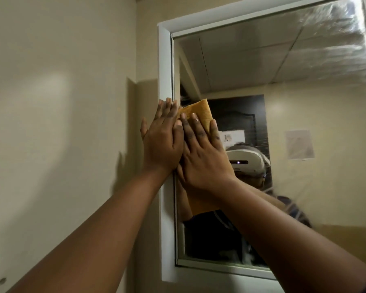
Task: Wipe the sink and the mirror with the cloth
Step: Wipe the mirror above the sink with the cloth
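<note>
Bathroom, framed wall mirror (pixel 283 102), cream walls (pixel 61 102)

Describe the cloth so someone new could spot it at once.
Find the white-framed mirror on the beige wall. At its left edge, both hands press flat on the glass. The cloth is the orange-yellow fabric under the right hand, the only bright thing there.

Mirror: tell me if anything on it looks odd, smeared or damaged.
Nothing looks broken. The mirror does show pale streaky smears at its upper right and thin streaks lower right, like unwiped residue. Both hands press the orange cloth flat by the white frame, far from those smears.
</note>
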